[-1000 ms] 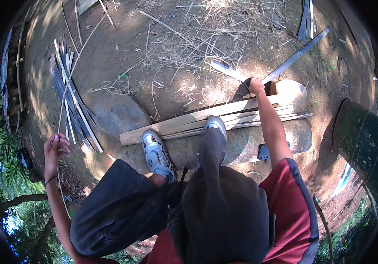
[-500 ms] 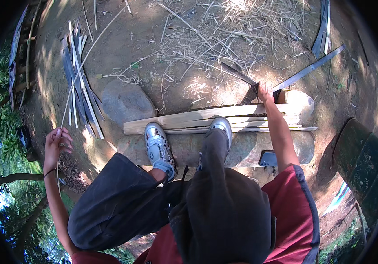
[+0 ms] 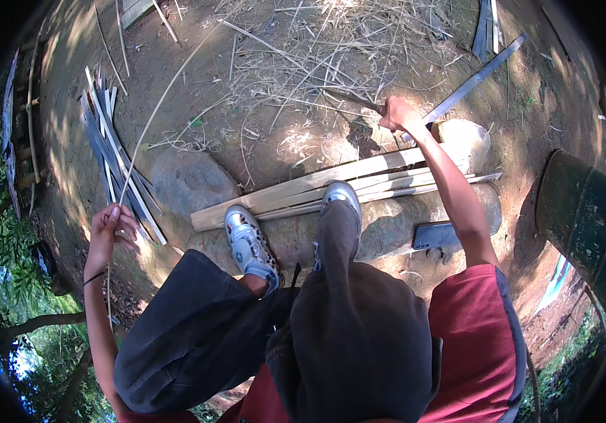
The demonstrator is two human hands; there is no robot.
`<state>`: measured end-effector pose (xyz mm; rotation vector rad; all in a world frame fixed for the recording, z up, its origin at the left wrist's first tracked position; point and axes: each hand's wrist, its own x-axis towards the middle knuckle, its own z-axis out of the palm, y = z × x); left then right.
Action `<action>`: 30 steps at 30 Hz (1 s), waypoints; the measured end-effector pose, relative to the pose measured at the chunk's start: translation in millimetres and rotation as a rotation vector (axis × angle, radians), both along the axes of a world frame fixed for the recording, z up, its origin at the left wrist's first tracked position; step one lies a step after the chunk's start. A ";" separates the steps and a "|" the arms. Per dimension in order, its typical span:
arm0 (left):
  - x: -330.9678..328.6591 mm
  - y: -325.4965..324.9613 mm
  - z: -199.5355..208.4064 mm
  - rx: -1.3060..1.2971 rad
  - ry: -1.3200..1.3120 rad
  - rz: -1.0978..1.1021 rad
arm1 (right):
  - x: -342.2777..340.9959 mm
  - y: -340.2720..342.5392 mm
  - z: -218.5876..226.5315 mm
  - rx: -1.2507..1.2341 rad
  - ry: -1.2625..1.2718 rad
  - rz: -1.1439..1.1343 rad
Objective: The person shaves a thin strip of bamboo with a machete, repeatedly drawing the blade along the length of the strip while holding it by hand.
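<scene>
Pinched between the thumb and fingers of my left hand (image 3: 114, 227) is a long thin bamboo strip (image 3: 153, 127), which arcs up and away over the ground, its tail hanging past my wrist. My right hand (image 3: 400, 115) is wrapped round the handle of a knife (image 3: 352, 100), its dark blade pointing left above the ground. The knife and the thin strip are well apart. Below my right hand, several pale split bamboo slats (image 3: 296, 192) lie across a log (image 3: 384, 229), and my shoes (image 3: 248, 240) rest against them.
A phone (image 3: 435, 236) lies on the log. Stones sit at left (image 3: 193, 180) and right (image 3: 463, 141). Dark bamboo strips (image 3: 109, 137) are piled at left, with another long dark strip (image 3: 475, 81) at right. Shavings (image 3: 345, 49) litter the far ground. A green curved object (image 3: 585, 218) stands at right.
My right hand has moved up and left with the knife, its fist now turned. My left hand has come slightly right and lower, still holding the thin strip. The whole view has shifted a little.
</scene>
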<state>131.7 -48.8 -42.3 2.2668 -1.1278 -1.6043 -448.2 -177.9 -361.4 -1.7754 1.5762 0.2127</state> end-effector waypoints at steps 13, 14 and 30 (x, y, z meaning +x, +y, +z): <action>-74.7 12.4 -70.3 0.187 0.393 0.074 | 86.1 109.3 145.6 0.513 -1.147 -1.144; -77.0 13.1 -76.0 0.182 0.425 0.106 | 96.9 107.5 150.3 0.549 -1.202 -1.199; -108.8 23.0 -53.1 0.256 0.592 -0.039 | 215.2 71.0 191.2 0.631 -1.515 -1.082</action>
